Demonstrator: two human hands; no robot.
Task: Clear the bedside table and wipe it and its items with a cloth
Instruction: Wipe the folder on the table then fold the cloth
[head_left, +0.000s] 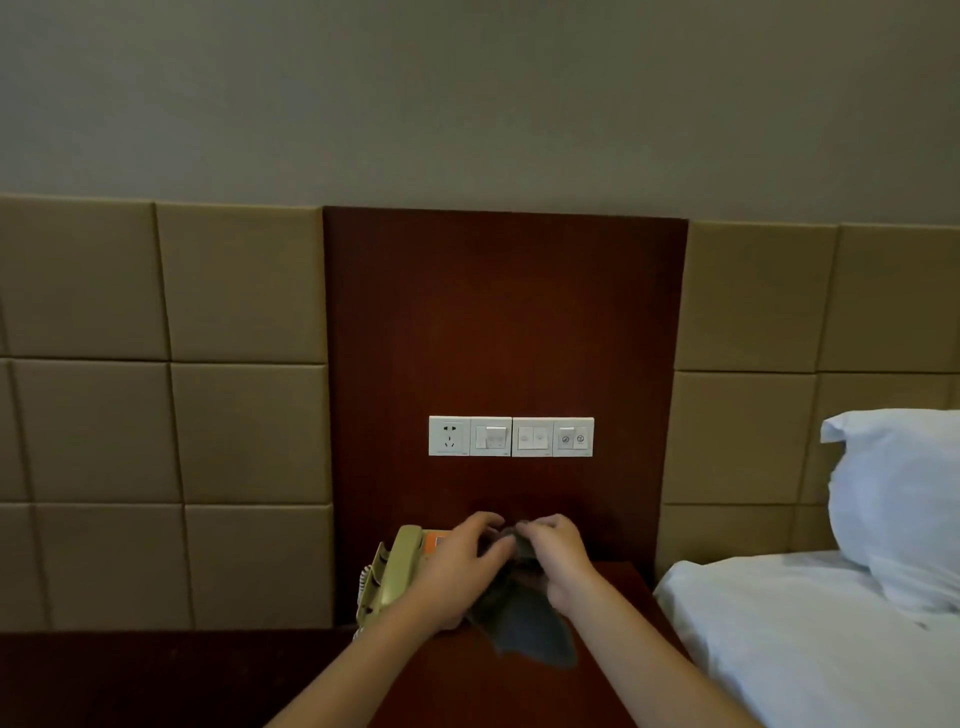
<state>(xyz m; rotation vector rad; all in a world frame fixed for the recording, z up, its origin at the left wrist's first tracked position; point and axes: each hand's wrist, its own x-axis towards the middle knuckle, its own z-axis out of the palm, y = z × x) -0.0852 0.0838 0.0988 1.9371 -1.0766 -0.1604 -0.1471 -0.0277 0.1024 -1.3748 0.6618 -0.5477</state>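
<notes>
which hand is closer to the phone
Left. The left hand is right beside the phone, overlapping it in view; the right hand is farther right, past the cloth both hold.

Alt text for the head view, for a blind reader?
Left hand and right hand grip a dark grey cloth over a dark wooden bedside table, beside a beige corded telephone. White switch panel behind; white pillow at right.

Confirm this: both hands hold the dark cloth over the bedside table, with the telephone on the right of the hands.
Wrong on one point: in the head view the telephone sits left of the hands, not right. The left hand and right hand do hold the dark cloth over the bedside table.
</notes>
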